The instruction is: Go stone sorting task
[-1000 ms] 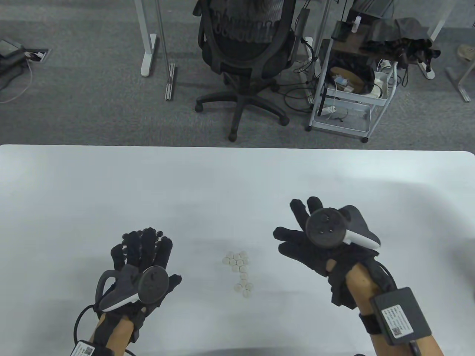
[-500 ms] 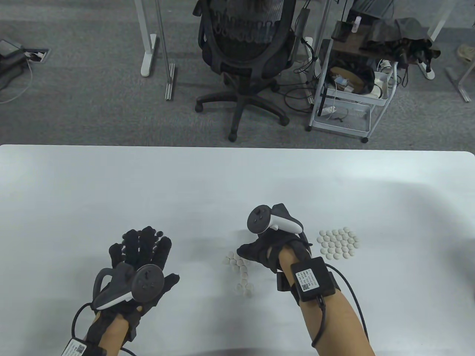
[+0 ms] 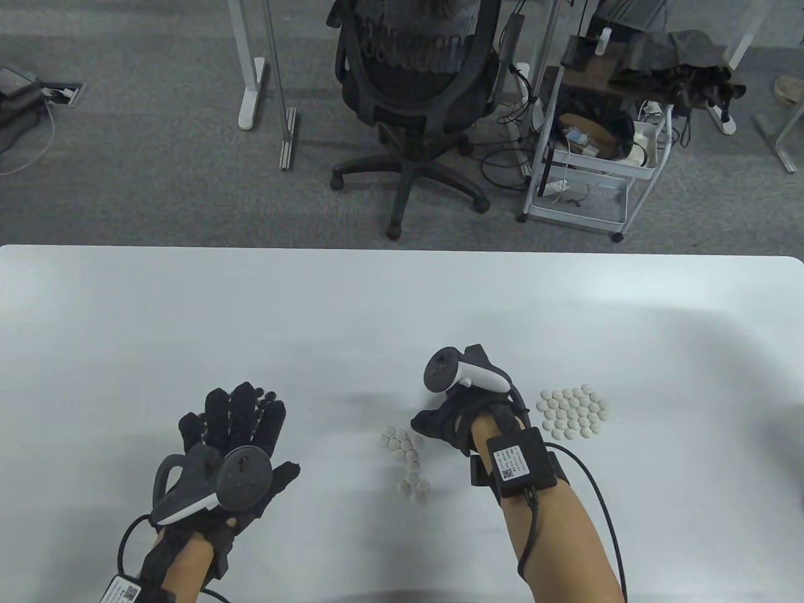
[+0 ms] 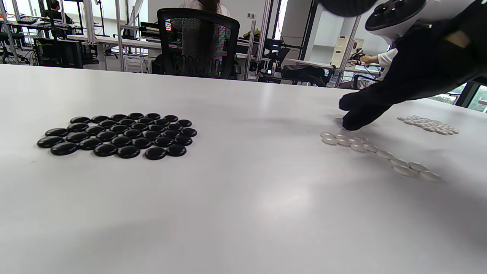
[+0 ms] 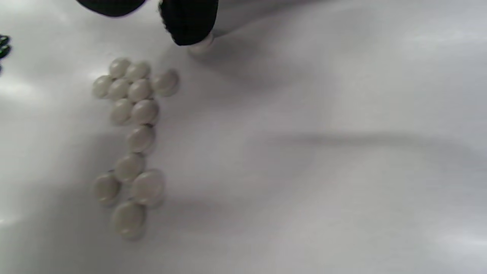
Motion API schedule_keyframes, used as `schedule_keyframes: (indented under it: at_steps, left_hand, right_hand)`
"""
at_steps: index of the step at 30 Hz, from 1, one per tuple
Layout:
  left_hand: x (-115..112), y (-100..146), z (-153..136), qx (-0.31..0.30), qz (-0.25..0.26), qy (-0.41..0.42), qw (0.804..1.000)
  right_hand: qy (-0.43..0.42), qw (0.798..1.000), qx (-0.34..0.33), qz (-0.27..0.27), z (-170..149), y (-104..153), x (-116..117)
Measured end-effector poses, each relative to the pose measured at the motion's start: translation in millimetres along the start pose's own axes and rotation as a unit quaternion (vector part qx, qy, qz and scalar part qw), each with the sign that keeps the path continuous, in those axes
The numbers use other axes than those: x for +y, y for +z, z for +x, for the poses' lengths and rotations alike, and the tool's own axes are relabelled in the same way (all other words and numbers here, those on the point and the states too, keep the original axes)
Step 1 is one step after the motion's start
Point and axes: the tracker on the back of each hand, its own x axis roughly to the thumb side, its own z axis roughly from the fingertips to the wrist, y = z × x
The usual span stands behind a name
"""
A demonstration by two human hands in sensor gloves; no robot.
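Several loose white stones (image 3: 405, 458) lie in a small cluster and a short line at the table's middle front, also seen in the right wrist view (image 5: 131, 125). My right hand (image 3: 433, 427) reaches down at the cluster's right edge. One fingertip (image 5: 188, 23) presses on a single white stone (image 5: 199, 45) that lies apart from the rest. A neat patch of white stones (image 3: 575, 411) lies to the right of that wrist. My left hand (image 3: 242, 408) rests flat with straight fingers over the black stones (image 4: 118, 135), which sit in a tidy patch.
The white table (image 3: 402, 314) stretches bare behind the hands. Beyond its far edge stand an office chair (image 3: 414, 81) and a white wire cart (image 3: 590, 157) on the carpet.
My right hand swung left from over the sorted white patch, uncovering it, and came down at the loose white cluster, then edged slightly right. The left hand drifted a little toward me.
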Motion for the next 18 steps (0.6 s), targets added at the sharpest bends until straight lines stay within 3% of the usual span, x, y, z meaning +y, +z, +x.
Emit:
schedule_keyframes:
  at_steps: [9,18]
  left_hand:
    - [2,1,-2,0.000,0.002,0.008,1.000]
    - [0,-2,-1,0.000,-0.009,0.002,1.000]
  right_hand:
    - [-0.008,0.995,0.101,-0.002,-79,22,-14]
    - [-0.017,0.990,0.137,-0.017,-114,33,-15]
